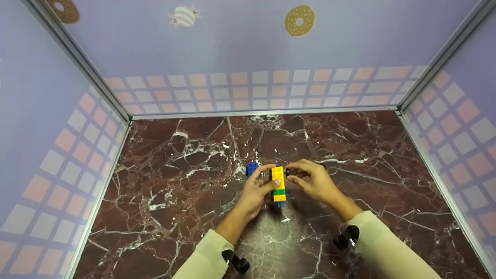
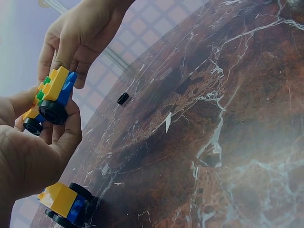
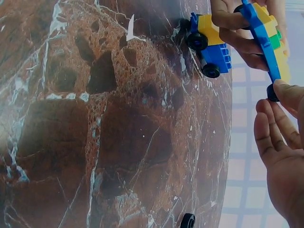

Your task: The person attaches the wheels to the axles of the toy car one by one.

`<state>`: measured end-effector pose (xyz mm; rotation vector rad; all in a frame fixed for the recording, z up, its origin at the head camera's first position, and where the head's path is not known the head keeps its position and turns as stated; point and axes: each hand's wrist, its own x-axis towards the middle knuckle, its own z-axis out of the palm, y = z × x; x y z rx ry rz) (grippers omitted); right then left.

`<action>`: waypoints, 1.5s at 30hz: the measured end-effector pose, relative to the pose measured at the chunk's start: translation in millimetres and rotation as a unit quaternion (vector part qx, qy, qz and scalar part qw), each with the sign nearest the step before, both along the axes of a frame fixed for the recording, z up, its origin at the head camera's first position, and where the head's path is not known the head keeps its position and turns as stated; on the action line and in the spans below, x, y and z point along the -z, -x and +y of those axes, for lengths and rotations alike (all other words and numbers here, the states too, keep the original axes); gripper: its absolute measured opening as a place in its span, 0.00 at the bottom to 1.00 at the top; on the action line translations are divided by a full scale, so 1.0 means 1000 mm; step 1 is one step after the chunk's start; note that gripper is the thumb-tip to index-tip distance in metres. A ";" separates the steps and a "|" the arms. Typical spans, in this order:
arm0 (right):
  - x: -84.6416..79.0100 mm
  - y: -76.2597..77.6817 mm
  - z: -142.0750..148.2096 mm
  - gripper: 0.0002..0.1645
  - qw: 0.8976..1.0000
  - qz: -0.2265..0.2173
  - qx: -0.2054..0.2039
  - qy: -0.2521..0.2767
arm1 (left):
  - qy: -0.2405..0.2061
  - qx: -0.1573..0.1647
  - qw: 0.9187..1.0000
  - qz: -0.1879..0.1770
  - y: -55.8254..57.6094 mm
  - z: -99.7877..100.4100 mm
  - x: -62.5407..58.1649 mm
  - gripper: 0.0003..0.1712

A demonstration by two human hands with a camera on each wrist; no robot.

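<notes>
A toy car [image 1: 279, 182] of yellow, green and blue building bricks is held up in my left hand [image 1: 254, 192], thumb on its top and fingers around its side. Black wheels [image 2: 52, 112] show along one side in the left wrist view. My right hand [image 1: 316, 182] is at the car's right side. Between its thumb and fingers it pinches a black wheel [image 3: 272, 92] against the blue base [image 3: 261, 35]. Whether that wheel is fully seated cannot be seen.
A second toy car [image 3: 209, 45], yellow and blue with black wheels, stands on the marbled tabletop [image 1: 174, 217] beyond my left hand. One loose black wheel [image 2: 123, 98] lies on the table at the right. Patterned panels [image 1: 255, 42] wall in the back and sides.
</notes>
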<state>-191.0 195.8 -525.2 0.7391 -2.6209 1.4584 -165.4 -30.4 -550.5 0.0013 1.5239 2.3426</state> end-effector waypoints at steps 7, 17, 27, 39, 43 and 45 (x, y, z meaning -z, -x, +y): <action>0.001 0.000 -0.002 0.18 1.000 -0.002 -0.005 0.027 | -0.004 -0.016 1.000 -0.007 0.000 -0.001 0.001 0.36; 0.000 0.001 -0.004 0.18 0.999 0.038 -0.017 0.017 | 0.012 -0.051 0.999 -0.002 -0.001 0.002 0.004 0.35; -0.001 -0.001 -0.008 0.19 0.998 0.060 -0.021 -0.025 | 0.083 -0.075 0.992 0.063 -0.005 0.004 0.005 0.32; -0.003 -0.002 -0.009 0.18 0.996 0.084 -0.015 -0.039 | 0.044 -0.066 0.997 0.009 -0.003 0.006 0.004 0.34; -0.004 -0.002 -0.009 0.18 0.994 0.097 -0.018 -0.038 | 0.019 -0.056 0.998 -0.015 -0.003 0.006 0.004 0.35; -0.004 -0.003 -0.009 0.18 0.995 0.095 -0.016 -0.038 | 0.013 -0.053 0.998 -0.020 -0.003 0.006 0.004 0.36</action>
